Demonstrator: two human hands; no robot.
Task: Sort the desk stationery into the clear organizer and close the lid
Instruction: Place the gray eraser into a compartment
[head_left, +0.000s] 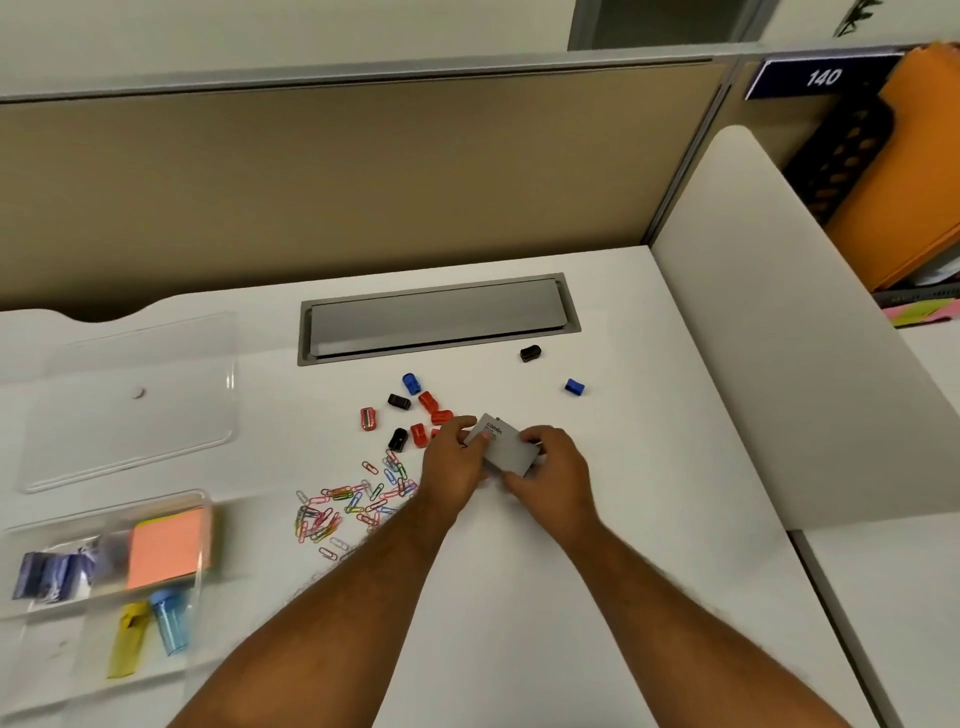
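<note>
Both hands hold a small grey box (505, 448) with dark lettering, just above the white desk near its middle. My left hand (451, 462) pinches its left end; my right hand (551, 467) grips its right end. Left of the hands lies a scatter of coloured paper clips (348, 506). Above them sit several small red, black and blue caps (418, 410); a black one (530, 353) and a blue one (574, 386) lie apart. The clear organizer (104, 582) stands at the lower left, holding an orange sticky-note pad (166, 553). Its clear lid (130, 400) lies flat behind it.
A grey metal cable hatch (439, 319) is set into the desk behind the caps. A beige partition runs along the back. A white divider panel (769, 338) closes off the right side, with orange folders (904, 171) beyond it.
</note>
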